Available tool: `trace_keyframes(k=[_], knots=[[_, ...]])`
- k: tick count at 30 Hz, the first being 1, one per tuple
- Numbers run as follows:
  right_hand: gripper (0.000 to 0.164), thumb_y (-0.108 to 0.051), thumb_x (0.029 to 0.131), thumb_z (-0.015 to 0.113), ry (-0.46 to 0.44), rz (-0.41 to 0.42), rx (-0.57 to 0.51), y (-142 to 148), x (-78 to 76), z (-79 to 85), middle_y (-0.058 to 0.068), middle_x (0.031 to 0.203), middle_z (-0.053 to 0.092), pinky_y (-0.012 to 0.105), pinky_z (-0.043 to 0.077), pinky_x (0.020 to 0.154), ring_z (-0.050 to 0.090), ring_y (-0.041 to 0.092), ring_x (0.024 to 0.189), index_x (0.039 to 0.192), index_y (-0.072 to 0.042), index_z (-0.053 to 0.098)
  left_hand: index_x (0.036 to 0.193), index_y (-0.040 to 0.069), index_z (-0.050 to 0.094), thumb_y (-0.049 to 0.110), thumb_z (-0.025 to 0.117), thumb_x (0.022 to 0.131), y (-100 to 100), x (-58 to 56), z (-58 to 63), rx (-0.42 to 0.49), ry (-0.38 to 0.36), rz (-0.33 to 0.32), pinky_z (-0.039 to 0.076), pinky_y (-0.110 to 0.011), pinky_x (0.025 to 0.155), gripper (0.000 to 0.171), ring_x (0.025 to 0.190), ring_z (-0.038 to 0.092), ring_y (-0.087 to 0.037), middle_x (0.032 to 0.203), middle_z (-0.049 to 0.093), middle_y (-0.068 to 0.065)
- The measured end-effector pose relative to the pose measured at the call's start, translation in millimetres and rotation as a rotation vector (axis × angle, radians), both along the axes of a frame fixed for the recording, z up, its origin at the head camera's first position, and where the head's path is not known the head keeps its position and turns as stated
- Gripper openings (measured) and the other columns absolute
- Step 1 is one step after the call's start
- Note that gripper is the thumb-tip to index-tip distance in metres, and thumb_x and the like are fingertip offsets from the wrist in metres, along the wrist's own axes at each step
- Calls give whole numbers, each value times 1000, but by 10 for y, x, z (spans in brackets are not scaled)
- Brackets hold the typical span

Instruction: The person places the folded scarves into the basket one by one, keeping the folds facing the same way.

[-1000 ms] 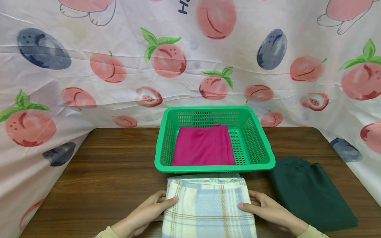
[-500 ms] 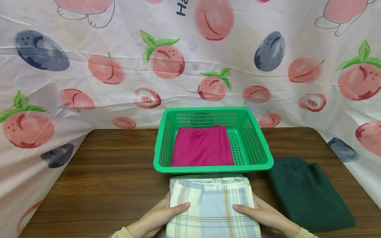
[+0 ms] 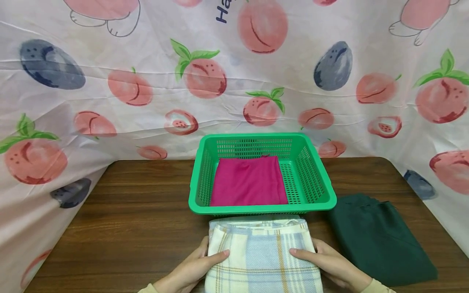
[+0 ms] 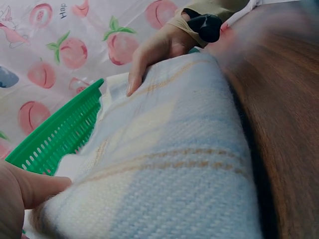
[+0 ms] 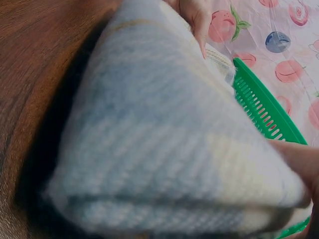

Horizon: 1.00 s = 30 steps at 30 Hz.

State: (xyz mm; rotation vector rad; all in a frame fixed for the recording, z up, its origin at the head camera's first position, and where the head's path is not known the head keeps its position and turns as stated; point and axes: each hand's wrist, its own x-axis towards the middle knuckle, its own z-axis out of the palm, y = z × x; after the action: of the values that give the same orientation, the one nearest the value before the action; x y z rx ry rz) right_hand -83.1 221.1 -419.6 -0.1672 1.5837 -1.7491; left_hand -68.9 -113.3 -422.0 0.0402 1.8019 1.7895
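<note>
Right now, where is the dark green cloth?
In the head view, the dark green cloth lies on the table at right, near the right hand and green basket.

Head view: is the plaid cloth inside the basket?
No, the left hand and right hand hold the plaid cloth in front of the basket, which contains the pink cloth.

Fruit-print cloth behind wooden table

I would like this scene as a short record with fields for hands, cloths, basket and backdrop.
left hand: grips left side of plaid cloth
right hand: grips its right side
plaid cloth: folded, in front of green basket
pink cloth: inside green basket
green basket: on wooden table
dark green cloth: on wooden table, at right
backdrop: white, fruit print
</note>
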Motion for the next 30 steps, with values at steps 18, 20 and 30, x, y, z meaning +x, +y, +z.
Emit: trace_keyframes(k=[18,20,30], knots=[[84,-25,97,57,-12,-67,112,14,-47,39,8,122,59,29,49,90,61,19,108,144,12,-1,144,-4,9,15,58,95,-77,4,-50,149,41,-17,43,-27,91,72,109,53,-13,129,51,-12],[85,-25,96,58,-14,-73,122,12,-46,45,7,121,60,28,49,89,61,18,107,144,12,-1,145,-4,8,15,58,95,-80,14,-47,130,55,-21,41,-27,94,73,114,49,-14,133,47,-15],[82,-23,96,58,9,-62,143,31,16,83,8,125,58,30,49,89,60,18,110,146,10,2,149,-4,-1,18,60,95,-105,80,50,50,61,-29,34,-38,105,85,131,35,-27,149,27,-24]])
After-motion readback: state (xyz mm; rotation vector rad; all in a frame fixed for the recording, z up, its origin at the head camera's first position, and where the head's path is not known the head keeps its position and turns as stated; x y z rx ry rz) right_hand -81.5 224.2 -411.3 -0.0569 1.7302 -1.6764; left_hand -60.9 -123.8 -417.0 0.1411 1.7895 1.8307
